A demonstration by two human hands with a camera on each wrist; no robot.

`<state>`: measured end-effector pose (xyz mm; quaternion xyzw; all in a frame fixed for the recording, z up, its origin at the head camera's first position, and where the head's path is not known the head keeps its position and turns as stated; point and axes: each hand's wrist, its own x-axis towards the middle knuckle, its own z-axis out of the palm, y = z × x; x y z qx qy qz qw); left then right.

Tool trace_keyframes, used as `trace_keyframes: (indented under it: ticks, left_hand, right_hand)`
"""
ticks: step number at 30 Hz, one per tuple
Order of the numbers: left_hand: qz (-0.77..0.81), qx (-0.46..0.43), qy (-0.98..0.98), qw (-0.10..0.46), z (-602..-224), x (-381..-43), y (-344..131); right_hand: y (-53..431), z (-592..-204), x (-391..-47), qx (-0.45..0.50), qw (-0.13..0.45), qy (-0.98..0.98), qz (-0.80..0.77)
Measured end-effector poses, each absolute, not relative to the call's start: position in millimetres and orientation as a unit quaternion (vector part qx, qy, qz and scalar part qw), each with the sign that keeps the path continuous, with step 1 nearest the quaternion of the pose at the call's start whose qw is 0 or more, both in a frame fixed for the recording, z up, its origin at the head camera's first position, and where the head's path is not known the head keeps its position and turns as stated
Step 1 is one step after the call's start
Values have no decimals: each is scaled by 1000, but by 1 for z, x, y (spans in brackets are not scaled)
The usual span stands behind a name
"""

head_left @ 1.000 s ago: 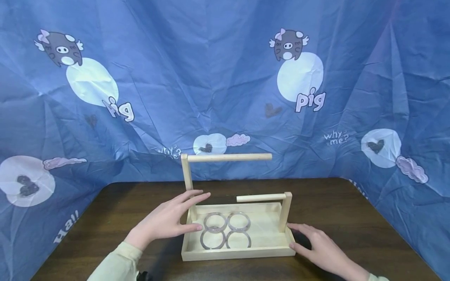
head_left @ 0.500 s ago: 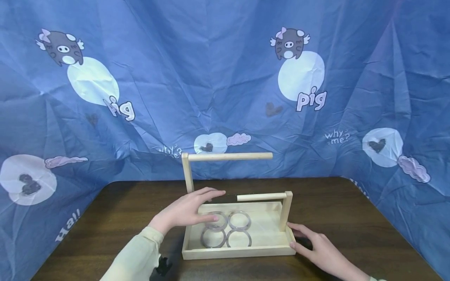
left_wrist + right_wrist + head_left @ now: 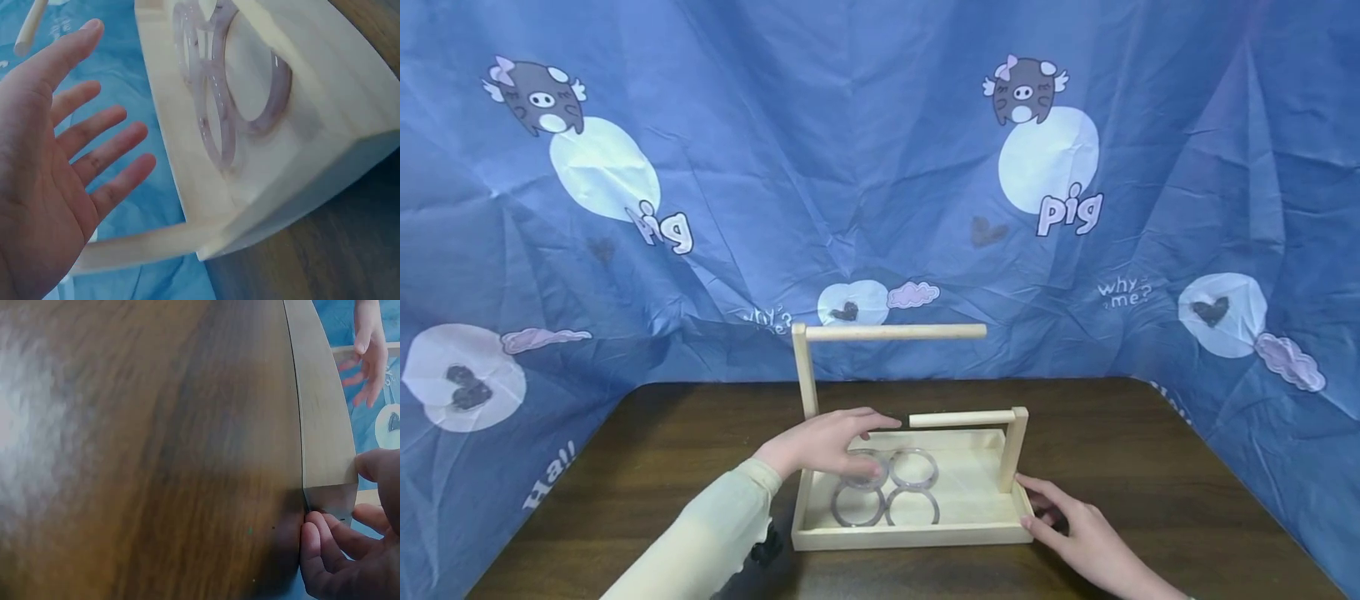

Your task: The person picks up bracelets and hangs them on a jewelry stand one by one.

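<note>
A pale wooden tray (image 3: 917, 536) carries a tall post with a long bar (image 3: 895, 332) at its left end and a short post with a lower bar (image 3: 958, 419) at its right. Several translucent, mauve bangles (image 3: 835, 504) lie flat in its left half. My left hand (image 3: 827, 446) hovers over the back-left bangle, thumb partly covering it. Its fingers are spread and hold nothing, as the left wrist view shows. At the tray's right end, my right hand (image 3: 1078, 521) grips the end wall, thumb at the front corner and fingers bent against the side.
The tray stands on a dark brown wooden table (image 3: 700, 433). Behind it hangs a blue cloth (image 3: 737, 208) printed with pigs and hearts. The tall bar rises above and behind my left hand; the lower bar's free end points toward its fingertips.
My left hand has moved rightward from the tray's left edge to over the bangles. The right hand keeps its place at the tray's right end. The bangles have not moved.
</note>
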<state>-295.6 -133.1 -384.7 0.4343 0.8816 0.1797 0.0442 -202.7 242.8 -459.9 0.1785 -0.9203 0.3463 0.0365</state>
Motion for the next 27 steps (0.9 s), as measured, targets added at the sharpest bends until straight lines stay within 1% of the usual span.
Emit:
trace_keyframes:
  ticks: [10, 13, 23, 27]
  left_hand:
    - [128, 465, 875, 51, -388, -309, -108]
    - [131, 473, 869, 68, -389, -312, -102]
    - [147, 474, 857, 137, -396, -324, -88]
    - [147, 475, 854, 153, -400, -327, -86]
  right_hand:
    - [241, -458, -201, 167, 5, -916, 364]
    - [242, -458, -201, 167, 1, -916, 365]
    - [243, -461, -201, 175, 21, -917, 358]
    - [243, -460, -202, 180, 19, -914, 364]
